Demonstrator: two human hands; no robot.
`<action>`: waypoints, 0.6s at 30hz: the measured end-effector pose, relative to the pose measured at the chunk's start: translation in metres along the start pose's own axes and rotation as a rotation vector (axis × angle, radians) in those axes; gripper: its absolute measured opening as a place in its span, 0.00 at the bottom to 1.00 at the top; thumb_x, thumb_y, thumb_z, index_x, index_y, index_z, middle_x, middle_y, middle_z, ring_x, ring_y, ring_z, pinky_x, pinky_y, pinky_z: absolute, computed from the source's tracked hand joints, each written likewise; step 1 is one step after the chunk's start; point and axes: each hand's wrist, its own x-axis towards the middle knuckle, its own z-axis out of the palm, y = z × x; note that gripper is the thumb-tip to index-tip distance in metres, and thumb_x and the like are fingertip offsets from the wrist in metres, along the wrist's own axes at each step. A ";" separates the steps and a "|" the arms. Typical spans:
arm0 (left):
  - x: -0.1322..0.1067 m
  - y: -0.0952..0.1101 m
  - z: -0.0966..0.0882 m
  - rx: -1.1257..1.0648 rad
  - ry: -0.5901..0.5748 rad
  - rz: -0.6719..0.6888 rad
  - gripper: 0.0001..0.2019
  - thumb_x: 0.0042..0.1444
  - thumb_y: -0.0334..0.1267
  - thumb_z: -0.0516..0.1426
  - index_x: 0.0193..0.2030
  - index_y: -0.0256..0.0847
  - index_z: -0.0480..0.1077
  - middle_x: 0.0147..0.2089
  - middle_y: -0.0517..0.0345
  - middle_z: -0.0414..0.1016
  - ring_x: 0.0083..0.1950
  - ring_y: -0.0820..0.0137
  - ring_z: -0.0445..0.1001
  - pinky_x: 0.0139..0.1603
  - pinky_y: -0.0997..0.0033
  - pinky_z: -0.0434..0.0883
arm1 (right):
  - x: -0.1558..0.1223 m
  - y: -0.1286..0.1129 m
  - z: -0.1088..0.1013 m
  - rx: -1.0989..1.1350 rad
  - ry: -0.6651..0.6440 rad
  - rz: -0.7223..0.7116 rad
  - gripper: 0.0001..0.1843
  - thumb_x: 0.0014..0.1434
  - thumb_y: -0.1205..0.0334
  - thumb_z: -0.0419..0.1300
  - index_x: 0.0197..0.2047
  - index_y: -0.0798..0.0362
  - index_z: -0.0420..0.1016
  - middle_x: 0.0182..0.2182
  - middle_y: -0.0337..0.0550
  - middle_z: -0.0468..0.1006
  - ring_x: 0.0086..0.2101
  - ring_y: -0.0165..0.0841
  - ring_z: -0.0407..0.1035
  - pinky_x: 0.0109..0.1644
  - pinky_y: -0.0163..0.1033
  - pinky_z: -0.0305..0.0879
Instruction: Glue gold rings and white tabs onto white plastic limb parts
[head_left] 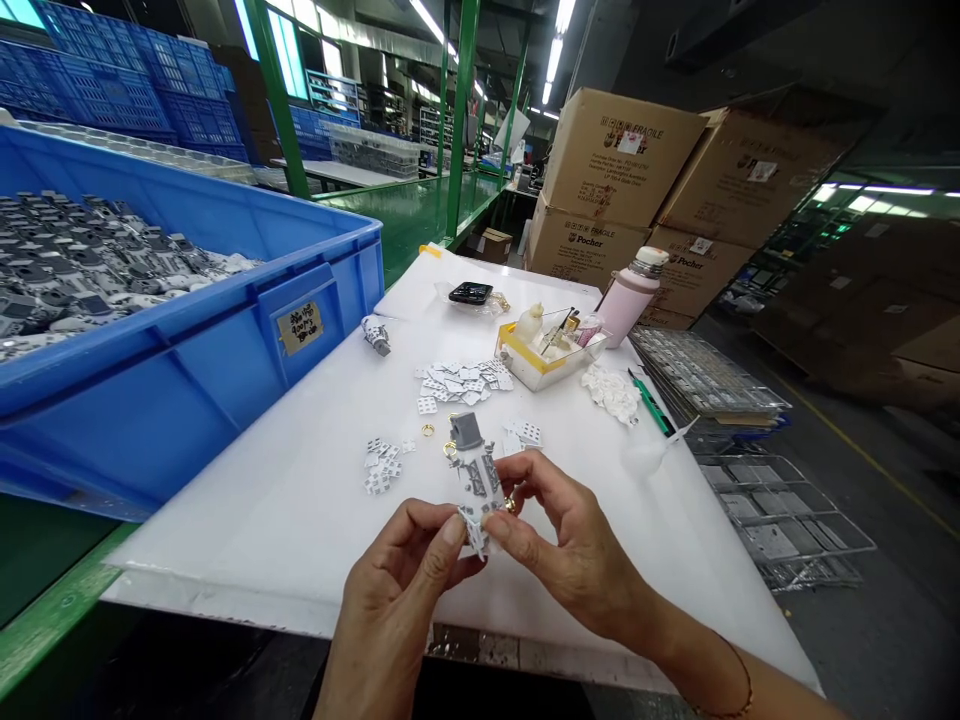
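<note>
My left hand (401, 580) and my right hand (559, 535) together pinch a small white and grey part (474, 470) with a grey cap, held upright over the near middle of the white board (285, 500). A small gold ring (510, 505) sits at my right fingertips against the part. Two more gold rings (428, 430) lie on the board just beyond. Small white and grey pieces lie in a near cluster (381, 465) and a larger heap (461, 382) further back.
A big blue crate (225, 330) full of grey parts stands at the left. A clear tray (547, 355) with small bottles, a pink flask (628, 298), a green pen (651, 402), a phone (470, 292) and wire trays (780, 510) lie right; cardboard boxes (622, 160) behind.
</note>
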 end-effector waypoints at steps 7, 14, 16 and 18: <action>0.006 -0.001 -0.011 0.194 0.018 0.099 0.10 0.48 0.43 0.67 0.34 0.43 0.74 0.36 0.59 0.76 0.41 0.65 0.76 0.39 0.77 0.73 | -0.006 0.015 0.008 0.051 0.066 -0.018 0.15 0.58 0.60 0.63 0.48 0.50 0.67 0.36 0.38 0.71 0.38 0.32 0.65 0.43 0.38 0.65; 0.009 -0.002 -0.010 0.217 0.000 0.165 0.11 0.47 0.41 0.67 0.37 0.43 0.76 0.40 0.56 0.79 0.41 0.64 0.77 0.42 0.73 0.74 | -0.011 0.014 0.002 -0.124 0.000 -0.245 0.15 0.62 0.65 0.58 0.53 0.53 0.66 0.42 0.45 0.72 0.41 0.34 0.67 0.46 0.41 0.68; 0.006 -0.001 -0.006 0.226 0.066 0.214 0.10 0.46 0.40 0.68 0.37 0.43 0.77 0.40 0.55 0.80 0.39 0.64 0.78 0.42 0.73 0.74 | -0.013 0.012 -0.001 -0.201 -0.036 -0.319 0.20 0.62 0.68 0.57 0.57 0.54 0.64 0.46 0.48 0.72 0.44 0.35 0.67 0.47 0.41 0.69; 0.002 0.001 -0.003 0.240 0.145 0.275 0.09 0.45 0.38 0.68 0.35 0.44 0.77 0.38 0.57 0.80 0.36 0.65 0.78 0.40 0.74 0.74 | -0.015 0.013 -0.004 -0.261 -0.040 -0.354 0.24 0.61 0.70 0.56 0.61 0.54 0.61 0.51 0.50 0.71 0.47 0.36 0.66 0.48 0.41 0.69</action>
